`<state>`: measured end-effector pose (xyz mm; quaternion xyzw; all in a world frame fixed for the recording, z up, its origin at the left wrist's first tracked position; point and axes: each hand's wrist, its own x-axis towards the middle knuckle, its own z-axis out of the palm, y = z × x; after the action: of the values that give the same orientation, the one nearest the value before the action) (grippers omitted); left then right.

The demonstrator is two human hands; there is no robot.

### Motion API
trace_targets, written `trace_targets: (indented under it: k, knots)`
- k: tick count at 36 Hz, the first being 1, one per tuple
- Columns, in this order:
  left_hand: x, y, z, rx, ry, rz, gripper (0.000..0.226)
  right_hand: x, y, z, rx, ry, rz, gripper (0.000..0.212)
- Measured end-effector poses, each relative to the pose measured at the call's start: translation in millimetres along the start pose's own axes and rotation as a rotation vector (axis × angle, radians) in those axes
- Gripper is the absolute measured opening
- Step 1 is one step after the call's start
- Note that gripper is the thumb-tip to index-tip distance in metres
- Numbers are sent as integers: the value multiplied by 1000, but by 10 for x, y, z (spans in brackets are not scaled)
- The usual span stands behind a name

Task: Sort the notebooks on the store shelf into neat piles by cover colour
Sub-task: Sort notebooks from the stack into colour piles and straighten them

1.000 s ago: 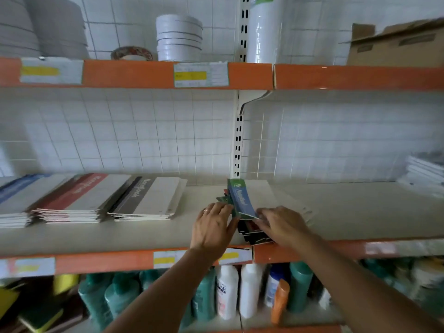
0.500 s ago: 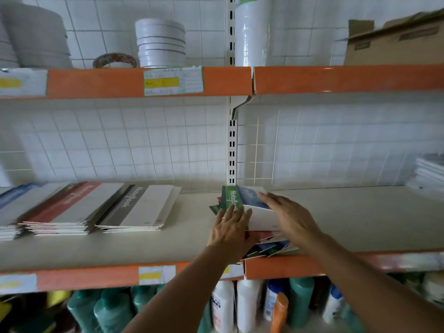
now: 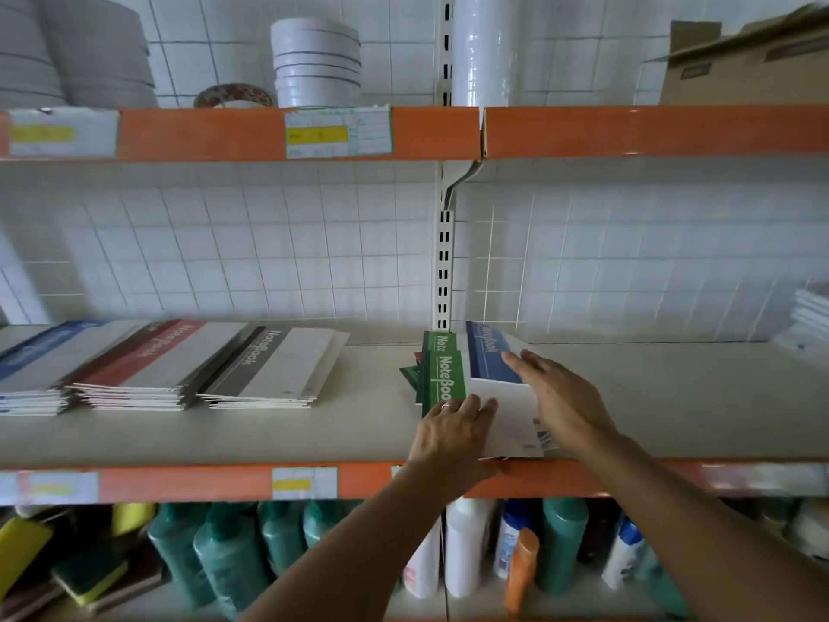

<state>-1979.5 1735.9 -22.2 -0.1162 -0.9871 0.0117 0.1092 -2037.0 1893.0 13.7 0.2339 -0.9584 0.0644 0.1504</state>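
Note:
A loose mixed heap of notebooks sits at the middle of the shelf (image 3: 224,437). A blue-and-white notebook (image 3: 493,365) lies on top, with green notebooks (image 3: 442,374) sticking out on its left. My left hand (image 3: 453,435) rests on the heap's near left corner, fingers flat. My right hand (image 3: 560,397) lies flat along the blue notebook's right edge. To the left stand three sorted piles: blue (image 3: 40,365), red (image 3: 148,361) and grey (image 3: 278,365).
A white stack (image 3: 807,325) sits at the shelf's far right. The shelf above carries tape rolls (image 3: 314,60) and a cardboard box (image 3: 744,65). Bottles (image 3: 462,549) fill the shelf below. A slotted upright (image 3: 443,271) rises behind the heap.
The blue notebook has gone from standing tilted in both hands to lying flat on the heap. My right hand slid along its right edge; the view shifted slightly.

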Motion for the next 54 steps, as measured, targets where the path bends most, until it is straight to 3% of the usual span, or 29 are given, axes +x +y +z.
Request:
trace_targets:
  k: [5,10,15,24,39,43,48,54]
  knots:
    - [-144,54,-105,-33,-26,-7,41,-71,-2,-44,8,19,-31,76]
    - [-299,8,-221,-19,-19,-48,43,-132,18,-53,28,42,-27,76]
    - [-468,-143,-284,-71,212,-49,43,-161,-64,-126,42,22,-48,82]
    - [-1002,-667,-491,7,291,-181,48,-96,-540,-145,85,46,-186,85]
    - [-2668,-1916,-776,19,310,-510,52,115,-2336,-130,148,45,-411,79]
    - [-3192,-2360,-912,3,320,-531,44,99,-2997,-76,167,60,-430,81]
    - [-3747,-2893,-1015,58,347,-562,54,72,-3804,-47,148,38,-442,89]
    - [-4128,-3462,-1014,37,339,-619,49,151,-4474,2,174,52,-478,83]
